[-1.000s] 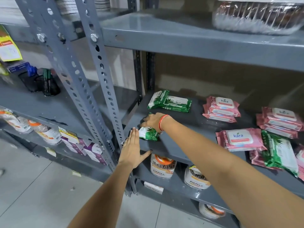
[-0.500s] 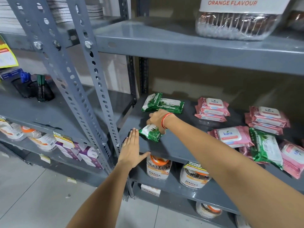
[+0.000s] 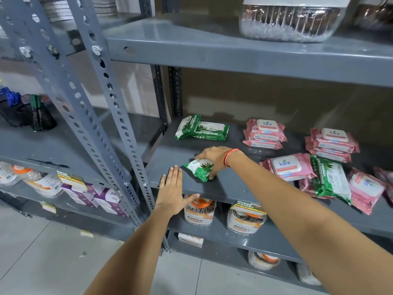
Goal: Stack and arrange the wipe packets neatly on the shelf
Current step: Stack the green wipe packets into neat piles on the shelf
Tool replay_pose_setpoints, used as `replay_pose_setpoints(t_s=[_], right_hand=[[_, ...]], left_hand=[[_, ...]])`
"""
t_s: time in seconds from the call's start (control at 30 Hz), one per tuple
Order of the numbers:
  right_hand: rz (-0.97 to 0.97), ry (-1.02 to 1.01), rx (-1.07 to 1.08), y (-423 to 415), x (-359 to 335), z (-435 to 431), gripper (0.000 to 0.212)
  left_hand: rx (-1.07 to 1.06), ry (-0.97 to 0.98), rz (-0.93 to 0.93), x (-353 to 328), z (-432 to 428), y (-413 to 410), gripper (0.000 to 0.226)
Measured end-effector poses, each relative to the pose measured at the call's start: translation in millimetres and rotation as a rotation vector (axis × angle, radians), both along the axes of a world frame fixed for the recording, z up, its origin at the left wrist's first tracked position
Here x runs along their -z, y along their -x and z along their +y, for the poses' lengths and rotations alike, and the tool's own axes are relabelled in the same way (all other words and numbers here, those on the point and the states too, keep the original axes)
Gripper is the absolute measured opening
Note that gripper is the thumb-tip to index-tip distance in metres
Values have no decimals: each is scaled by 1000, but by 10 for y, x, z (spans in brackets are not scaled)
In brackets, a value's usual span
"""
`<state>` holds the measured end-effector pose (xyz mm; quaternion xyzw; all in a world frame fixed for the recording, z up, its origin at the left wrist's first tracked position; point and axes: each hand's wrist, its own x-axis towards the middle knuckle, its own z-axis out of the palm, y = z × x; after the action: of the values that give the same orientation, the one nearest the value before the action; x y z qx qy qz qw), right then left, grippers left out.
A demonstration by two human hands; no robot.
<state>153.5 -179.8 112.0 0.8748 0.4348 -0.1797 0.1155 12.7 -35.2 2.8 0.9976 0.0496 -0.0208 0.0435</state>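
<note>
Green wipe packet (image 3: 200, 169) sits near the shelf (image 3: 229, 188) front edge, tilted, grasped by the right hand (image 3: 213, 159). Left hand (image 3: 171, 192) lies flat and empty just beside it.

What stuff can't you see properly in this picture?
Head view:
- Green packet: back half hidden under the right hand.
- Tub on the top shelf: label cut off by the top edge.
- Pink packets far right: cut off by the right edge.
- Jar below: partly behind the left hand.
</note>
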Motion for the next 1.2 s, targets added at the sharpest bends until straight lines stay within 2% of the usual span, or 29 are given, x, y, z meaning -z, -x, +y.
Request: replay_pose_setpoints(t_s=[0.27,0.53,0.73,0.97,1.2], right_hand=[[-158,-224,279,183,357,25,90],[-223,-364,403,288,497,-62,99],[-204,-421,447,395,555,18,87],[-248,-412,465,450,572,91,84],[-222,-411,453,474,544,135,82]], left_hand=[[2,-27,-30,78,26,-17,114],[9,-34,-49,117,41,-38,121],[3,-42,-47,115,37,-36,115],[-8,-45,-58,126,26,-25,114],[-28,-80,-68,124,0,-11,103]])
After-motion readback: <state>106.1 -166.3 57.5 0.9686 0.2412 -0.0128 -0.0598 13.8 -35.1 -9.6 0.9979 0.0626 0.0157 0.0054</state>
